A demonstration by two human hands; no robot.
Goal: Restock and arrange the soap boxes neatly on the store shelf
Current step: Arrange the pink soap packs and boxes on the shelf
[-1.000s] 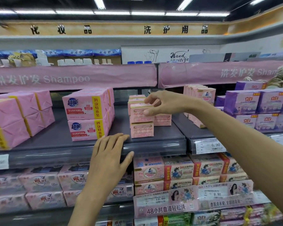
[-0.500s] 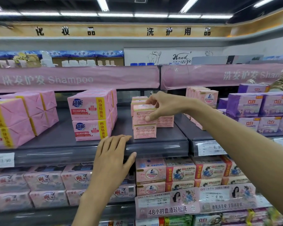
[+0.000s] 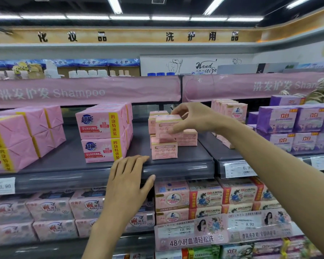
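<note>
A small pink soap box is pinched in the right hand, with the thumb on its front face and the fingers curled over its top. It is held directly above the front box of a little cluster on the dark shelf; whether the two already touch cannot be told. The placing of this box is therefore judged to be under way, not finished. A few like boxes are stacked behind it, and a low box lies to its right. Their faces are not lined up, so squaring is judged to be left. Bare shelf is seen around the cluster, which suggests that more stock is wanted.

The right arm is stretched forward from the lower right, the wrist bent slightly down. The left hand is laid flat on the shelf's front lip, fingers straight, with nothing held. Further left, pink four-bar packs are stacked two high; to the right, purple boxes are ranged.
</note>
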